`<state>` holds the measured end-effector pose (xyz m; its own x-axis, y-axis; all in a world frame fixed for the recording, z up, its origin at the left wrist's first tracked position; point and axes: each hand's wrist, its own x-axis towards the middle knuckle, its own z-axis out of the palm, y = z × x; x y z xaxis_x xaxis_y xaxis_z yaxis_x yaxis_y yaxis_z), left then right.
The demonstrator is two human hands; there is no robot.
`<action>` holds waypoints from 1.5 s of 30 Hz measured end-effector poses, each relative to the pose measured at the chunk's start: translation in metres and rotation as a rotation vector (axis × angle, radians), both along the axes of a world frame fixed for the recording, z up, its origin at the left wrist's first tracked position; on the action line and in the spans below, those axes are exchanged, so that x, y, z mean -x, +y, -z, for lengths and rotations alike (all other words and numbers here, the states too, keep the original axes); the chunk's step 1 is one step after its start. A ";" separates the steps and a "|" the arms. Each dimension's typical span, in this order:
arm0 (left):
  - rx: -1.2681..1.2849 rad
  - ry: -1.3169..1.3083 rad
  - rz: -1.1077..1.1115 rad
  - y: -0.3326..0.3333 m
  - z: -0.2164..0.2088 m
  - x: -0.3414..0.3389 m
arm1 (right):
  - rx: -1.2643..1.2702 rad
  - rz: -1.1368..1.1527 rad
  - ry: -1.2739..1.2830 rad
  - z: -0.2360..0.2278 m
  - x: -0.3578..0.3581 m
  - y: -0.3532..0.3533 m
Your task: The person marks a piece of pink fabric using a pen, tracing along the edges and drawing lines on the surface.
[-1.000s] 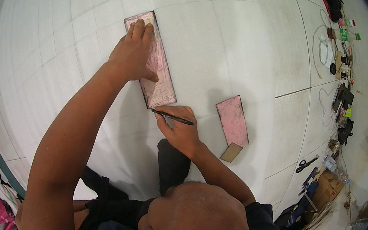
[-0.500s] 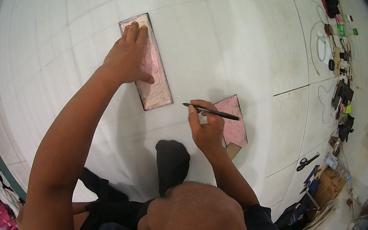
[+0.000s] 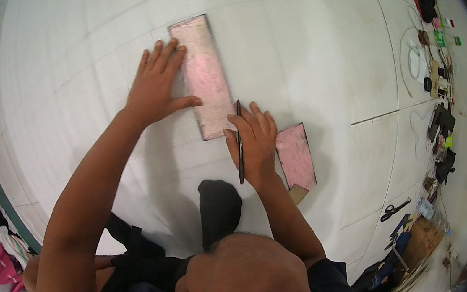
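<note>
Now our left hand (image 3: 155, 84) lies flat, fingers spread, on the long pink panel (image 3: 204, 76) on the white floor (image 3: 318, 50). Our right hand (image 3: 255, 143), fingers extended, pins a black pen (image 3: 240, 144) at its near end, beside a smaller pink panel (image 3: 296, 155).

Right hand (image 3: 255, 143): moved back left from position over smaller pink piece (image 3: 296, 156); now lies flat, fingers spread, at lower right corner of long pink board (image 3: 202, 76). Smaller pink piece now uncovered, just right of hand.

Black pen (image 3: 239, 141): previously horizontal, gripped in writing hold; now runs lengthwise across back of right hand, between fingers, tip toward board.

Left hand (image 3: 155, 84): shifted off board top toward its left edge; palm on floor (image 3: 319, 44), thumb on board.
</note>
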<state>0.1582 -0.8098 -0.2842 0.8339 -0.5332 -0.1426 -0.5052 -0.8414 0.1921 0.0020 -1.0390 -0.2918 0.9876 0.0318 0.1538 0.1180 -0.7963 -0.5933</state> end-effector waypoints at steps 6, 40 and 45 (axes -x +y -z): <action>-0.008 0.043 -0.004 -0.042 -0.008 -0.010 | 0.132 0.036 0.090 0.003 -0.012 -0.019; -0.062 0.120 -0.051 -0.049 -0.025 -0.024 | 0.092 0.084 0.034 0.014 -0.011 -0.015; -0.094 0.122 -0.045 -0.051 -0.024 -0.024 | 0.118 0.064 0.081 0.011 -0.011 -0.014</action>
<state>0.1826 -0.8606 -0.2606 0.8302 -0.4748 -0.2923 -0.4438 -0.8800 0.1690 0.0134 -1.0534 -0.3030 0.9972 -0.0190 0.0726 0.0200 -0.8652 -0.5010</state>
